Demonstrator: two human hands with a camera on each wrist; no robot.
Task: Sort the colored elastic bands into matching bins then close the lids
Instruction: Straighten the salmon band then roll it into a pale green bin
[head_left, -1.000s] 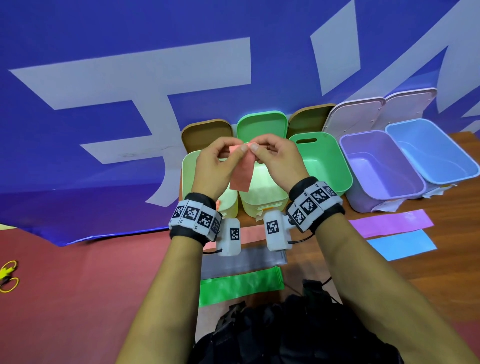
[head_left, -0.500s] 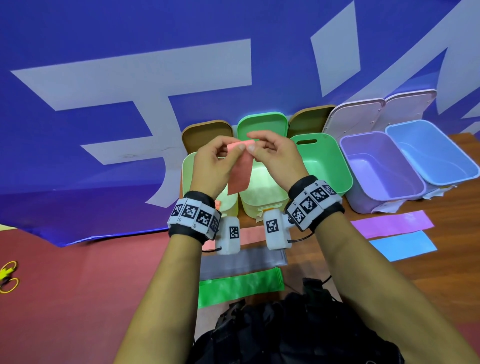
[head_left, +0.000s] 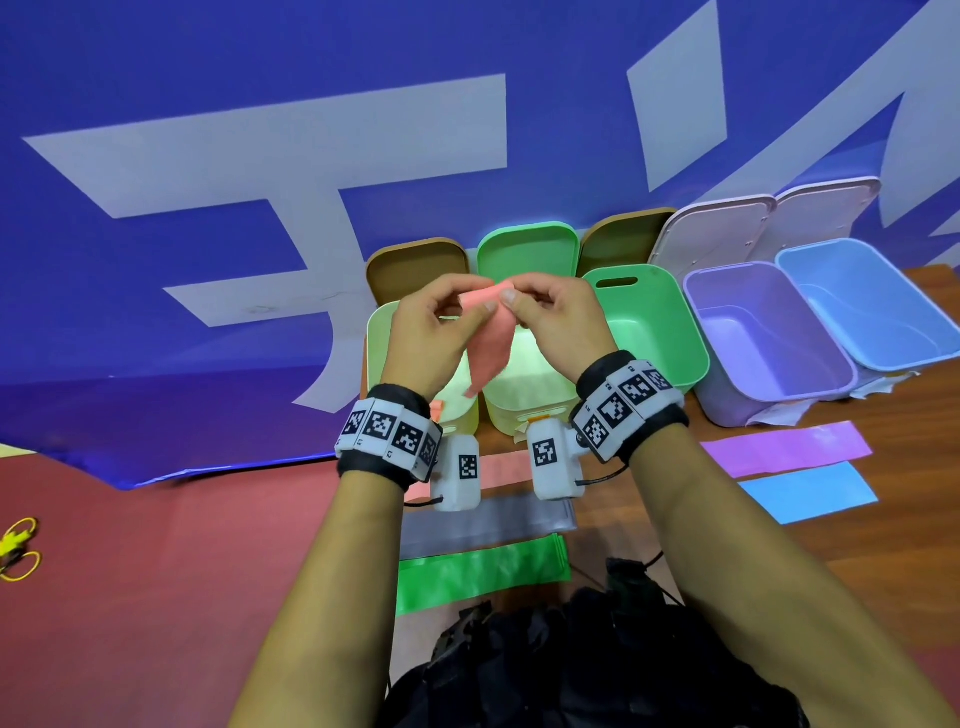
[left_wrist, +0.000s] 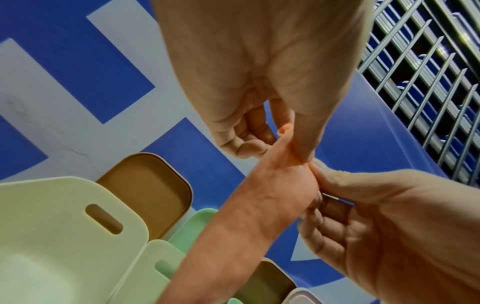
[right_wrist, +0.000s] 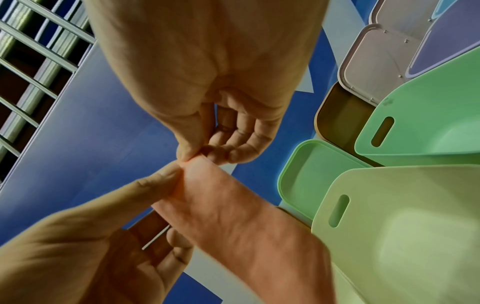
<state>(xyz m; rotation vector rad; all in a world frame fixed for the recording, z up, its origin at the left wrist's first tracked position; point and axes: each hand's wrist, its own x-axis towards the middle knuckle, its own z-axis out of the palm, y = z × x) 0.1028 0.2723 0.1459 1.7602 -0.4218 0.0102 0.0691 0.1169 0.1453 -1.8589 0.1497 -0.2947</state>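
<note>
On the red floor at the far left lay a small yellow object (head_left: 15, 551) (too small to identify). Further right, the left hand (head_left: 431, 332) was raised above the pale yellow-green bin (head_left: 376, 338), thumb and forefinger pinching the top edge of a salmon-pink band (head_left: 488, 348); its other fingers were curled loosely. The band hung down from the pinch, between the two hands and over the gap between that bin and the next pale green bin (head_left: 524, 400). The right hand (head_left: 558, 322) met the left at the same top edge and pinched it too, its remaining fingers curled.

Behind the bins, open lids leaned against the blue banner (head_left: 208, 104): a brown lid (head_left: 415, 265), a green lid (head_left: 527, 247), another brown one (head_left: 618, 234).

On the table below the wrists lay a second pink band (head_left: 501, 467), a grey band (head_left: 493, 525) and a green band (head_left: 483, 571), one in front of the other.

To the right stood a green bin (head_left: 675, 332), a purple bin (head_left: 769, 338) and a blue bin (head_left: 872, 306), all open. In front of them a purple band (head_left: 784, 447) and a blue band (head_left: 810, 491) lay flat on the wood.
</note>
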